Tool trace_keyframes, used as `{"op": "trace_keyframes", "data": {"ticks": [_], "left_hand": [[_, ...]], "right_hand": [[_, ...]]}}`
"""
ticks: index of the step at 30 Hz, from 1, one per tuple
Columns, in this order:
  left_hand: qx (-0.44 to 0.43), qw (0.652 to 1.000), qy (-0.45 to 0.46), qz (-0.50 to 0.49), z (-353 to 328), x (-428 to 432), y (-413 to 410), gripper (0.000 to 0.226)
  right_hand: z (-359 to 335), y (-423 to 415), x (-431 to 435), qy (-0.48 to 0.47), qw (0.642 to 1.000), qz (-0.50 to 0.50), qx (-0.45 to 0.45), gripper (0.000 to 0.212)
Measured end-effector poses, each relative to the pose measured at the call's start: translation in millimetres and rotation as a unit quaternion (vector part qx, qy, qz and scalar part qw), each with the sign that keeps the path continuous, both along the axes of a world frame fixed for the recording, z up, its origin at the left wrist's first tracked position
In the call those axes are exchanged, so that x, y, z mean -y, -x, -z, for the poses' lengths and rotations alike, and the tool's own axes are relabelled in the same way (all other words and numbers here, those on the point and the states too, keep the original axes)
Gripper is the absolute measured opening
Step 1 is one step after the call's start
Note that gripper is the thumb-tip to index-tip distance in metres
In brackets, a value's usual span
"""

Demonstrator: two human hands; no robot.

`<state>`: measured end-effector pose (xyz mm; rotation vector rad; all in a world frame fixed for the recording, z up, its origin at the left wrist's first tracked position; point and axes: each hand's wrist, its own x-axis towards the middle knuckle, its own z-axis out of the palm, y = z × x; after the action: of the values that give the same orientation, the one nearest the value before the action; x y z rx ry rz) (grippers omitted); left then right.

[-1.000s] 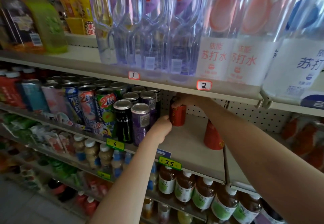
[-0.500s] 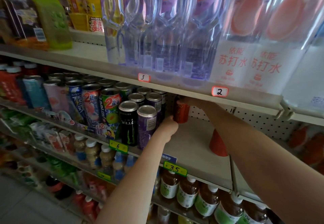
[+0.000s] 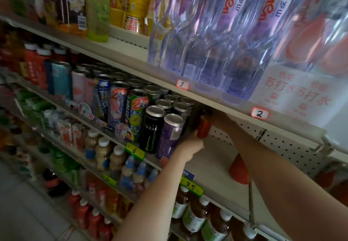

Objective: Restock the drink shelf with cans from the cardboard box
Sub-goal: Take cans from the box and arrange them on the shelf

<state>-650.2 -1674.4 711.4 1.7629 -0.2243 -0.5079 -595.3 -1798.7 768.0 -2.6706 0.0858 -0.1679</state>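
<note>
A red can (image 3: 204,130) stands upright deep on the middle drink shelf (image 3: 212,167), just right of the purple cans (image 3: 169,137). My right hand (image 3: 216,117) reaches under the upper shelf and grips the can's top. At the can's foot is my left hand (image 3: 192,143), fingers curled and touching the can; the back of the hand hides the fingers. A second red can (image 3: 238,171) stands further right on the shelf, partly behind my right forearm. The cardboard box is out of view.
Tall black (image 3: 153,127) and colourful cans fill the shelf's left part. Big water bottles (image 3: 216,39) stand on the shelf above, whose edge hangs low over my right hand. Tea bottles (image 3: 192,216) line the shelf below. Perforated back panel (image 3: 282,146) behind.
Both hands have pushed the red can back and to the left, up against the rear purple cans. The view has tilted and swung a little to the left.
</note>
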Motion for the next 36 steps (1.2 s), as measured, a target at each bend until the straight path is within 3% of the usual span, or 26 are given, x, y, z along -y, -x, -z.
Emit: {"op": "trace_keyframes", "data": {"ticks": [8, 11, 13, 14, 18, 20, 25, 29, 31, 34, 36], "left_hand": [[0.036, 0.999, -0.005, -0.009, 5.6, -5.1, 6.2, 0.066], [0.051, 0.999, 0.006, -0.014, 8.6, -6.7, 6.3, 0.062], [0.070, 0.997, 0.006, -0.026, 11.2, -9.3, 7.6, 0.060], [0.077, 0.997, 0.004, -0.027, 12.0, -11.2, 8.4, 0.061], [0.081, 0.996, -0.031, -0.020, 17.6, -15.1, 5.9, 0.061], [0.048, 0.998, -0.031, 0.026, 20.5, -15.2, 6.5, 0.059], [0.041, 0.996, -0.041, 0.068, 22.9, -13.2, 7.6, 0.048], [0.055, 0.994, -0.056, 0.081, 22.5, -11.6, 6.8, 0.043], [0.059, 0.993, -0.055, 0.088, 21.9, -10.0, 6.7, 0.043], [0.076, 0.989, -0.053, 0.113, 16.7, -6.5, 12.0, 0.044], [0.090, 0.987, -0.056, 0.117, 15.4, -2.0, 15.7, 0.043]], "right_hand": [[14.9, -9.0, 3.6, -0.092, 0.992, 0.070, 0.056, 0.020], [8.6, -0.5, -3.5, -0.068, 0.994, 0.054, 0.063, 0.003], [7.9, 9.5, -9.0, -0.097, 0.993, 0.036, 0.061, 0.007], [8.6, 14.8, -10.6, -0.083, 0.994, 0.024, 0.061, 0.009], [-7.1, 48.7, -4.1, 0.099, 0.991, -0.082, 0.027, 0.051], [-26.7, 62.0, 7.6, 0.154, 0.983, -0.086, -0.042, 0.064], [-56.0, 92.6, 37.8, 0.190, 0.932, 0.068, -0.301, 0.071], [-48.4, 119.4, 56.7, 0.177, 0.907, 0.112, -0.366, 0.085], [-43.2, 129.4, 59.2, 0.151, 0.919, 0.109, -0.348, 0.078], [-37.9, 134.4, 56.7, 0.153, 0.944, 0.089, -0.278, 0.049], [-32.0, 130.7, 53.0, 0.143, 0.957, 0.083, -0.239, 0.045]]}}
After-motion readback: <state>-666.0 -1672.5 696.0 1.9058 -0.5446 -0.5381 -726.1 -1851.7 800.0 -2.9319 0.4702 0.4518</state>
